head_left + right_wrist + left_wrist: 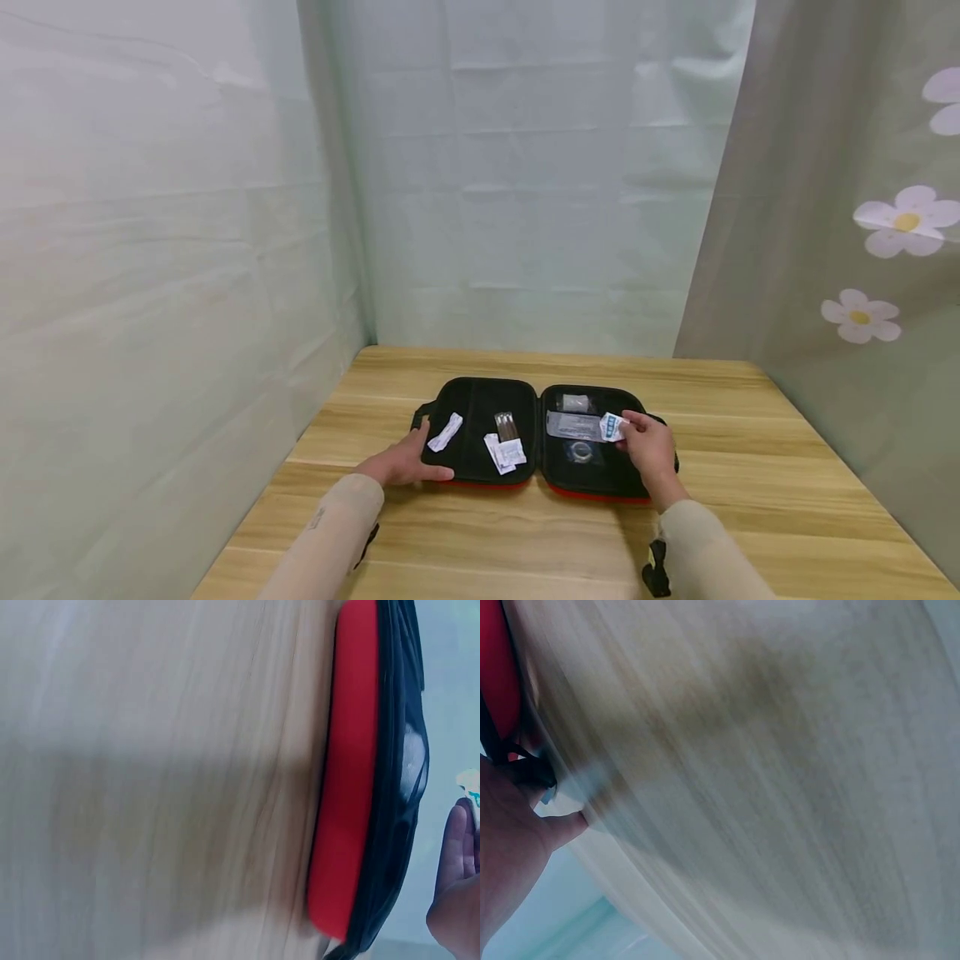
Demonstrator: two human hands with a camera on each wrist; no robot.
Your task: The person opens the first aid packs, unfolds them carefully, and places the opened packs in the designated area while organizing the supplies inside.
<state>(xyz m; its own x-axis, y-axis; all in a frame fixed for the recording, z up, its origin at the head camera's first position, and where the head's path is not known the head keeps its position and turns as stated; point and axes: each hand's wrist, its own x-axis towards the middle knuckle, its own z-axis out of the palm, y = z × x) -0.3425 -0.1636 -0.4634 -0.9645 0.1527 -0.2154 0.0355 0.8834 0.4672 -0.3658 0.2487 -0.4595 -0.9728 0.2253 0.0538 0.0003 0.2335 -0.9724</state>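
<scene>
An unfolded zip case (480,408), black inside and red outside, lies on the table. My left hand (405,460) rests at its left front corner, thumb along the front edge and fingers spread by the side handle (532,769). Above the right half, my right hand (648,443) pinches a small white packet (611,427) with blue print. Under it, mesh pockets hold a rolled bandage (575,403), a clear flat sachet (573,426) and a bagged ring-shaped item (581,452). In the left half lie a white strip packet (446,432), brown-tinted sticks (506,427) and small white packets (512,452).
The case stands on a wood-grain table (510,542). Pale curtains (525,183) hang behind and to the left of it, and a flowered curtain (825,208) hangs on the right. From the right wrist, the case's red side wall (349,772) shows close by.
</scene>
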